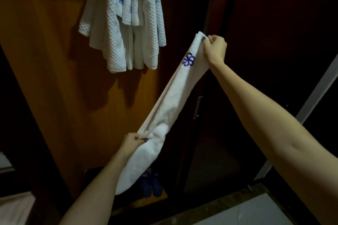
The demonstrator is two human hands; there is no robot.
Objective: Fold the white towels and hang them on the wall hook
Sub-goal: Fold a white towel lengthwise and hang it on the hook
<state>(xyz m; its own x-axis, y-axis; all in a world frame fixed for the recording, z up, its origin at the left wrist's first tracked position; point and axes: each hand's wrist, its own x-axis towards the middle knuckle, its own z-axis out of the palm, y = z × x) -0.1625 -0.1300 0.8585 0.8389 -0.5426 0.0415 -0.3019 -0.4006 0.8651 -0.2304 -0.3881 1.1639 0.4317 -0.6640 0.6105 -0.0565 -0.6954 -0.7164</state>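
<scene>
- We held a white towel [164,115], folded into a long narrow band, stretched taut on a slant in front of the wooden wall panel [54,78].
- Our right hand [214,49] pinched the band's upper end between thumb and fingers, up and to the right of the panel, against the dark door [274,23] beside it.
- Our left hand [132,140] gripped the band lower down, fingers closed over its folded edge, near the panel's lower right part.
- Below that grip, the loose end of the towel sagged in a rounded fold along our left forearm.
- A blue embroidered flower emblem [189,59] showed on the band just under our right hand.
- A bunch of waffle-textured white towels [122,23] hung high on the panel, draped over each other; the hook itself was hidden under the cloth.
- A pair of blue shoes [150,184] stood on the floor at the panel's foot, partly behind the sagging towel end.
</scene>
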